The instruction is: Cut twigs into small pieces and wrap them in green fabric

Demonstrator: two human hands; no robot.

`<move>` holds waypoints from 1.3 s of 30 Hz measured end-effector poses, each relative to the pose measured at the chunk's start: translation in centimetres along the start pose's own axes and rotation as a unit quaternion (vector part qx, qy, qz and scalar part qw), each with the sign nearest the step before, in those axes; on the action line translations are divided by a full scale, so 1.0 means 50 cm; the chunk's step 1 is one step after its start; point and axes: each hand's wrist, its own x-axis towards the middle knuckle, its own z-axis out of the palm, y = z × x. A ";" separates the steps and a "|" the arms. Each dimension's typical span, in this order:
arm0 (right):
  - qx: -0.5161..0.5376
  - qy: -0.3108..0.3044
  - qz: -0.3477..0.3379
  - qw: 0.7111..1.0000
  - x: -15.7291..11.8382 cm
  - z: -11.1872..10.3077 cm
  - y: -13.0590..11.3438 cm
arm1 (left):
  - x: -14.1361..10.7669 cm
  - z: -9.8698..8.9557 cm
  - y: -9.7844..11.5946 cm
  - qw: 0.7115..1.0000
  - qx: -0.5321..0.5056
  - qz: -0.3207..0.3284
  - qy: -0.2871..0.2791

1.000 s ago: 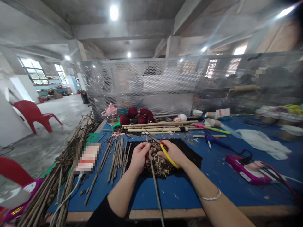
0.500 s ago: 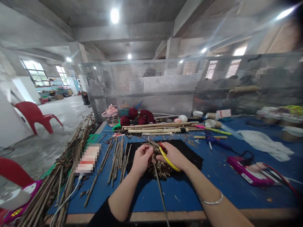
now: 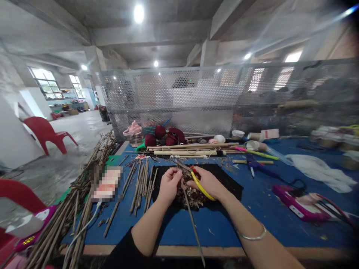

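Pinched between the fingers of my left hand (image 3: 169, 185) is a long thin twig (image 3: 193, 224), which slants down toward me past the table's front edge. My right hand (image 3: 208, 183) is closed around scissors (image 3: 202, 189) with yellow and red handles; their blades point up and left, just beyond my left fingertips. Below both hands, a heap of brown scraps and shavings (image 3: 195, 200) lies on a black cloth (image 3: 227, 181). Cut sticks (image 3: 140, 185) lie in a row to the left of the cloth.
A large bundle of branches (image 3: 81, 201) covers the left side of the blue table. Long poles (image 3: 193, 150) and dark red balls (image 3: 159, 132) lie at the back. To the right are a glue gun (image 3: 256, 166), a purple power strip (image 3: 298, 207) and a white plastic bag (image 3: 319, 168).
The whole view has shifted slightly, with things sitting a little further right. The twig's lower end has swung a little to the right; both hands keep their hold.
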 end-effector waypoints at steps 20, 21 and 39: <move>-0.012 -0.010 0.021 1.000 -0.008 -0.011 -0.018 | -0.002 0.005 -0.013 0.999 0.046 0.026 -0.009; -0.017 -0.010 0.024 1.000 -0.007 -0.010 -0.018 | -0.002 0.005 -0.013 0.999 0.045 0.026 -0.011; -0.023 -0.006 0.024 0.999 -0.003 0.001 -0.006 | -0.005 0.007 -0.004 0.999 0.048 0.009 -0.018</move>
